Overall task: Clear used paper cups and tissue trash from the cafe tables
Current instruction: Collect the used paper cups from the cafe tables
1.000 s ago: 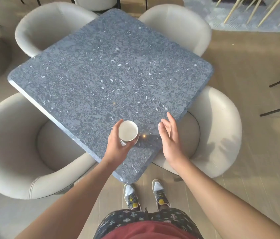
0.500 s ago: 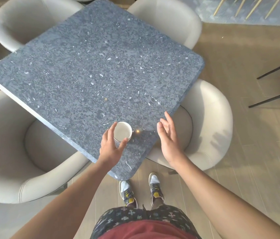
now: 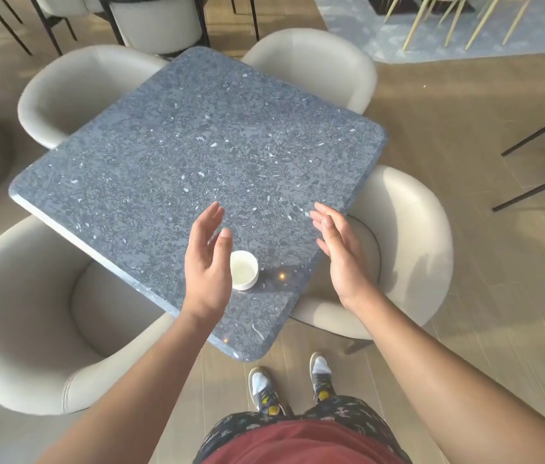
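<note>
White paper cup [image 3: 245,270] stands upright on the speckled blue-grey table [image 3: 197,145], close to the corner nearest the person. It sits just to the right of the left hand [image 3: 206,266], which hides part of its rim; whether they touch cannot be told. That hand is held above the table, palm facing the cup, fingers straight and holding nothing. The right hand [image 3: 343,256] faces it, fingers relaxed and empty, apart from the cup.

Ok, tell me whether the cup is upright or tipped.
Upright. The cup stands on the table, its round open mouth facing straight up.
</note>
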